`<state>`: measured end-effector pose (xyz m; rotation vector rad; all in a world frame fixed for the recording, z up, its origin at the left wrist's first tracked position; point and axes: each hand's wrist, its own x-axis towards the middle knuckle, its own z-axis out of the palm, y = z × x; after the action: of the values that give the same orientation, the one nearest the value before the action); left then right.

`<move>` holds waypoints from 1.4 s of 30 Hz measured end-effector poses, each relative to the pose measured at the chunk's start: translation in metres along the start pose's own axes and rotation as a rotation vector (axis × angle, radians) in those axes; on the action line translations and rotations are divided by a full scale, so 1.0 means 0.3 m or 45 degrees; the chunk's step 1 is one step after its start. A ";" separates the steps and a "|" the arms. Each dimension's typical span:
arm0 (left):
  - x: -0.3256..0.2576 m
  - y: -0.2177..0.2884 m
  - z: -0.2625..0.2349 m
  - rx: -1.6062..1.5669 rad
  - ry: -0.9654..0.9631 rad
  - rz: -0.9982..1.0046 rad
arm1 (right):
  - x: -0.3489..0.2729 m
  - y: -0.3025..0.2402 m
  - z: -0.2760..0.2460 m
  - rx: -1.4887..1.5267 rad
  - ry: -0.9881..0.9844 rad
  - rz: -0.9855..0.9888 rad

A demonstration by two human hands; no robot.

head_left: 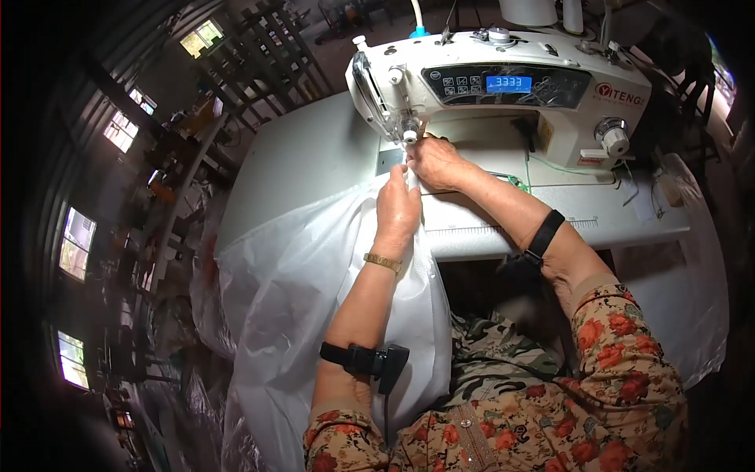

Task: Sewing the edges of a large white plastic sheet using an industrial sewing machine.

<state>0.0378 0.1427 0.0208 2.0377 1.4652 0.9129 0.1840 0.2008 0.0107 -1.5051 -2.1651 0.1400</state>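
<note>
A sheet of thin white fabric (338, 267) drapes from the sewing machine (487, 79) over the table's front edge and down across my lap. Close in front of the needle area, my left hand (399, 206) is closed, pinching the fabric with its fingertips. Just right of the needle, my right hand (438, 164) has its fingers curled at the same fabric edge, almost touching the left fingertips. The presser foot and the exact stitching spot are mostly hidden behind my fingers.
The pale machine table (307, 157) reaches left of the needle, and a ruler strip (472, 230) runs along its front. A small green-handled tool (517, 182) lies right of my right wrist. Clear plastic sheeting (692, 267) hangs at the table's right end.
</note>
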 end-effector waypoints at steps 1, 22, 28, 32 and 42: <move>0.002 -0.004 0.009 -0.003 -0.003 -0.001 | -0.003 0.002 0.000 0.004 0.013 0.024; 0.065 -0.039 -0.015 -0.033 -0.152 -0.077 | -0.155 -0.044 -0.036 -0.192 0.198 -0.361; 0.058 -0.057 -0.019 0.174 -0.139 -0.022 | -0.139 -0.091 -0.033 -0.340 0.064 -0.280; 0.007 -0.042 -0.025 0.622 -0.039 0.314 | -0.123 -0.094 -0.030 -0.476 0.016 -0.233; -0.007 -0.105 -0.029 0.444 0.018 0.467 | -0.128 -0.115 -0.004 -0.524 0.135 -0.178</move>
<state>0.0110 0.1507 0.0040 2.6234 1.3561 0.8528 0.1654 0.1527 0.0111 -1.5210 -2.2972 -0.4484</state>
